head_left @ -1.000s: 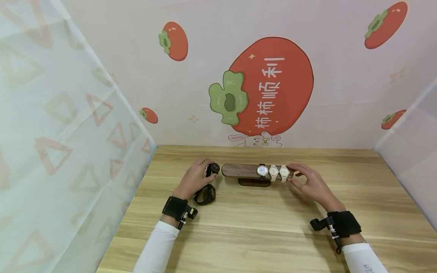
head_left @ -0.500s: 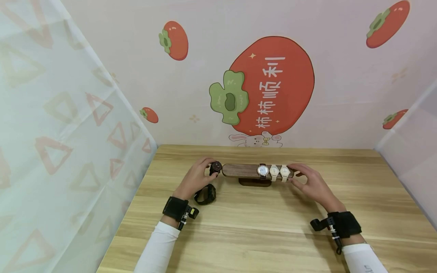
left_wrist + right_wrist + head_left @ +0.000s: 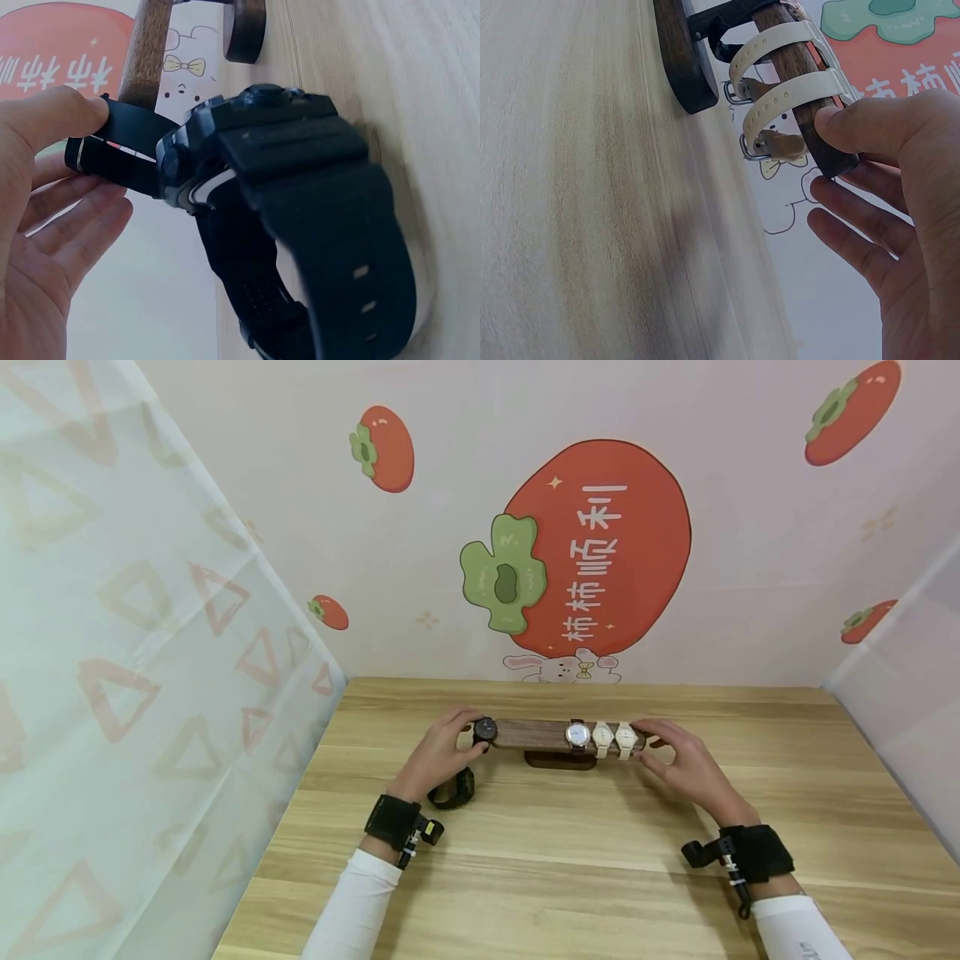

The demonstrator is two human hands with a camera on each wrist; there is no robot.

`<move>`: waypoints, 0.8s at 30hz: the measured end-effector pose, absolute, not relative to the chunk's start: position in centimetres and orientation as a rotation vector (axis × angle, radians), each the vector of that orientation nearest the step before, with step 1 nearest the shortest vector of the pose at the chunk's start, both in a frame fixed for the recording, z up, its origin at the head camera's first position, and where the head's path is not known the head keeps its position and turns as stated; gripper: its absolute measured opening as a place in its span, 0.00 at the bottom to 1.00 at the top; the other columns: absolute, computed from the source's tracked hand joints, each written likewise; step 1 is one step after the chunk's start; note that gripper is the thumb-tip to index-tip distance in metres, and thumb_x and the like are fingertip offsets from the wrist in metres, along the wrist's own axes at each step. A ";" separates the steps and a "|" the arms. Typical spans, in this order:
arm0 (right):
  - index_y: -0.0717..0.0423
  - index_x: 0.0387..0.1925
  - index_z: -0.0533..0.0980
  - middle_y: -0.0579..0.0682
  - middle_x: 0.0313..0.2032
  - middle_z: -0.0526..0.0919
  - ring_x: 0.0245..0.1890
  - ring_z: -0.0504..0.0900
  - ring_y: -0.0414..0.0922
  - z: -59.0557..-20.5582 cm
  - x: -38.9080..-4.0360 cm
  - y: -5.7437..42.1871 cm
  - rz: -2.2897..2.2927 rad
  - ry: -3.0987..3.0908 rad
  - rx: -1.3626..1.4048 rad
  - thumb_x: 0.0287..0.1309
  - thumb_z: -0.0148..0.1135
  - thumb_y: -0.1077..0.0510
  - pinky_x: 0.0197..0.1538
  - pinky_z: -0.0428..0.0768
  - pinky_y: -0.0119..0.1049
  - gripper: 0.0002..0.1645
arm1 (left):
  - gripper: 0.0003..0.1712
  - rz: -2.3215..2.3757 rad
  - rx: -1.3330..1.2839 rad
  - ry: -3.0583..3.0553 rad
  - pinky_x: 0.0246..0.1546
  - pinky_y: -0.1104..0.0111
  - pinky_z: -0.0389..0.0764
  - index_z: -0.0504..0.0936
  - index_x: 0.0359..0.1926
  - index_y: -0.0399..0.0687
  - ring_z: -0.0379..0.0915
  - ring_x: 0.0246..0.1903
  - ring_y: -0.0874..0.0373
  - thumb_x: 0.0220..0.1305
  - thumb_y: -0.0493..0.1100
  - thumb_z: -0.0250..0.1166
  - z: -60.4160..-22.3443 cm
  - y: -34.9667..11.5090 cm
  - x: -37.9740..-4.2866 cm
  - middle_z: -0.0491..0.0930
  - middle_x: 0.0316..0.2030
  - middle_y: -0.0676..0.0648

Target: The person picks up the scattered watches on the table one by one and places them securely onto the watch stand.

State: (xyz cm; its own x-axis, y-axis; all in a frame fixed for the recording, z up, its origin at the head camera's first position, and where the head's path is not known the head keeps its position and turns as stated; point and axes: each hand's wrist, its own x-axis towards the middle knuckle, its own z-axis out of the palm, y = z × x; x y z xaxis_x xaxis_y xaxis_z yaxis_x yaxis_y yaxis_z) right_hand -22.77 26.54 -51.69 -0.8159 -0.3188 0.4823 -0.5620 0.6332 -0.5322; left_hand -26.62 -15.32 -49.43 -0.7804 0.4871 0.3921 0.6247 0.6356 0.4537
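My left hand [image 3: 442,754] pinches a black watch [image 3: 485,729] by its strap between thumb and fingers, at the left end of a dark wooden watch stand [image 3: 532,734]. In the left wrist view the strap loop [image 3: 135,124] surrounds the tip of the bar. My right hand [image 3: 686,768] grips the stand's right end, the thumb [image 3: 844,127] on the bar. Three watches sit toward that end: a white-dialled watch on a dark strap [image 3: 577,735] and two cream watches, the inner one [image 3: 602,737] and the outer one [image 3: 626,737].
A second black watch [image 3: 453,789] stands on its looped strap on the wooden table [image 3: 555,877], just below my left hand. The stand's base [image 3: 559,761] rests on the table. Behind is a printed wall [image 3: 420,552]; another wall [image 3: 187,693] runs along the left.
My left hand has moved right, bringing the black watch from beside the stand onto its left end. The right hand keeps its hold on the other end.
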 end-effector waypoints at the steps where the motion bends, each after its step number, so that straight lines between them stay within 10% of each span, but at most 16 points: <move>1: 0.55 0.58 0.75 0.53 0.55 0.78 0.50 0.77 0.48 -51.7 -22.8 26.5 0.988 -2.513 0.705 0.51 0.72 0.63 0.43 0.84 0.49 0.30 | 0.25 -0.862 -0.907 -2.624 0.50 0.65 0.80 0.76 0.59 0.46 0.71 0.51 0.61 0.61 0.46 0.68 -49.5 -15.3 -26.6 0.73 0.54 0.50; 24: 0.55 0.58 0.75 0.52 0.55 0.78 0.51 0.77 0.48 -51.9 -22.9 26.5 1.003 -2.519 0.697 0.52 0.71 0.63 0.43 0.83 0.49 0.30 | 0.26 -0.849 -0.935 -2.595 0.59 0.65 0.74 0.77 0.59 0.50 0.68 0.58 0.62 0.60 0.49 0.69 -50.2 -14.1 -27.0 0.75 0.56 0.52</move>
State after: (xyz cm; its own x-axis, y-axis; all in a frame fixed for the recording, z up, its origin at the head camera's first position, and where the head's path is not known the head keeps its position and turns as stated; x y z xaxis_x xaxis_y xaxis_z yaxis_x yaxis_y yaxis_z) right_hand -22.85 26.54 -51.93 -0.8218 -0.3147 0.4751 -0.5551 0.6305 -0.5425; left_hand -26.95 -14.12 -50.24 -0.7612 0.4987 0.4145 0.6473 0.6232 0.4389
